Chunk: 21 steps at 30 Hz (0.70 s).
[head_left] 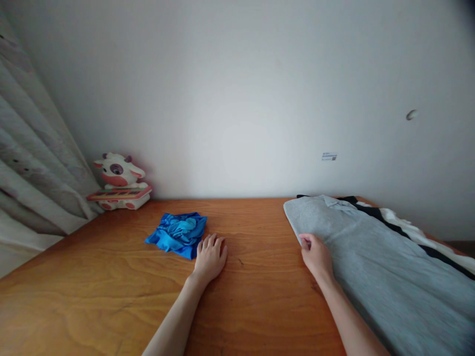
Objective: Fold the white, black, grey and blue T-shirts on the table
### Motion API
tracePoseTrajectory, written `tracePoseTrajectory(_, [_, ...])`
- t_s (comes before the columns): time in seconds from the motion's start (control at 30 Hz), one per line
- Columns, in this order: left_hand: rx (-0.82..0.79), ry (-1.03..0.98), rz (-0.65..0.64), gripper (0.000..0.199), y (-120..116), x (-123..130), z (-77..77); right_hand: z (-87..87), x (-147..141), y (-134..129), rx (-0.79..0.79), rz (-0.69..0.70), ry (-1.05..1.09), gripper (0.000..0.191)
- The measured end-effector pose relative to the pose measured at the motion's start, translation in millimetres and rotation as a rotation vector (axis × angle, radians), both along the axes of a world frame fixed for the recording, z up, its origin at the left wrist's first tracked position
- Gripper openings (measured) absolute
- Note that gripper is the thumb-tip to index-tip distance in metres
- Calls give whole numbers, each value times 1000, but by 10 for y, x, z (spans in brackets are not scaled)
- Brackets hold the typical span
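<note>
My left hand [211, 258] lies palm down on the wooden tabletop with its fingers slightly apart, holding nothing. Just left of it is a crumpled blue cloth [178, 232], bunched in the middle; my fingertips are at its right edge, and I cannot tell whether they touch it. On the right, a grey shirt [378, 267] is spread out flat, with small wrinkles near its far end. My right hand [316, 254] is closed at the shirt's left edge, thumb and fingers pinching the fabric there.
A toy cow with a keyboard [119, 183] stands at the back left, beside a pale curtain [37, 133]. Black and white fabrics [404, 225] lie beneath and beyond the grey shirt. A white wall [237, 99] rises directly behind the wooden tabletop [256, 306].
</note>
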<state>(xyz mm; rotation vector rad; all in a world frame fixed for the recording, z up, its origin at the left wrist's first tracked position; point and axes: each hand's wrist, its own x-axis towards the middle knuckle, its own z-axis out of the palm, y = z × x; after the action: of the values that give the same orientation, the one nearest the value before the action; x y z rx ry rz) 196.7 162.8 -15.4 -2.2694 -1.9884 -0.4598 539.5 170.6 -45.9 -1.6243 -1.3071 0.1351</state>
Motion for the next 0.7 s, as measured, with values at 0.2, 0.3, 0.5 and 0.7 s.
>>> tracePoseTrajectory(0.2, [-6, 11, -5, 37, 0, 1, 1, 111, -164, 54, 6, 112, 561, 35])
tracePoseTrajectory(0.3, [-3, 15, -3, 36, -5, 3, 11, 164, -28, 54, -13, 161, 1148, 42])
tracePoseTrajectory(0.5, [15, 5, -1, 35, -1, -1, -1, 144, 216, -4, 76, 291, 1429, 81])
tracePoseTrajectory(0.7, [16, -2, -6, 35, 6, -6, -16, 130, 213, 9, 209, 210, 1475, 60])
